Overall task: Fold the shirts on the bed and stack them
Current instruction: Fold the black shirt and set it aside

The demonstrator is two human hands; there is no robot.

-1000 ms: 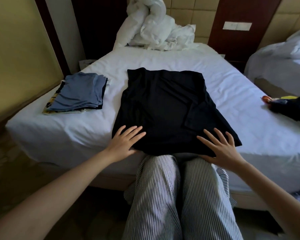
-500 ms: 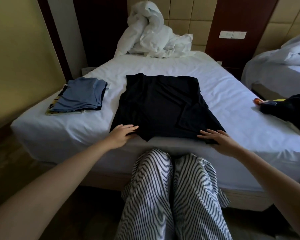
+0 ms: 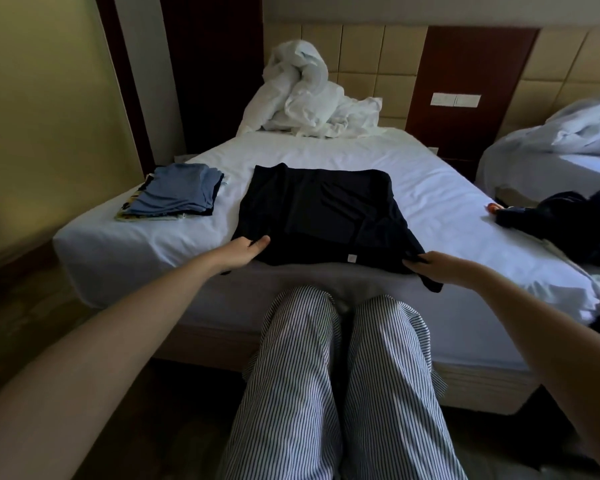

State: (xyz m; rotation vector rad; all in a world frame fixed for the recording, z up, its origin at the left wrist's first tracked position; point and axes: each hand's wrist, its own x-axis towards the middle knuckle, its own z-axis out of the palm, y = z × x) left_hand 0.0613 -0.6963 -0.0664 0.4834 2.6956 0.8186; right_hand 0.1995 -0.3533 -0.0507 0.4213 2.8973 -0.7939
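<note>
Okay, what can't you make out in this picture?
Head view only:
- Left hand: fingers hidden under the black shirt.
- Folded stack: layers beneath the top blue shirt hidden, count unclear.
- Dark clothes at right: cut off by the frame edge, too dark to identify.

Head camera, looking forward-down over bed (image 3: 326, 147), close.

Loose striped trousers (image 3: 329, 375): white ground, fine dark vertical pinstripes, wide legs, soft folds gathered at the knees. Bare left forearm (image 3: 125, 320) and bare right forearm (image 3: 534, 327), uncovered to the frame edge. Bare left hand (image 3: 245, 250), bare right hand (image 3: 442, 268).
</note>
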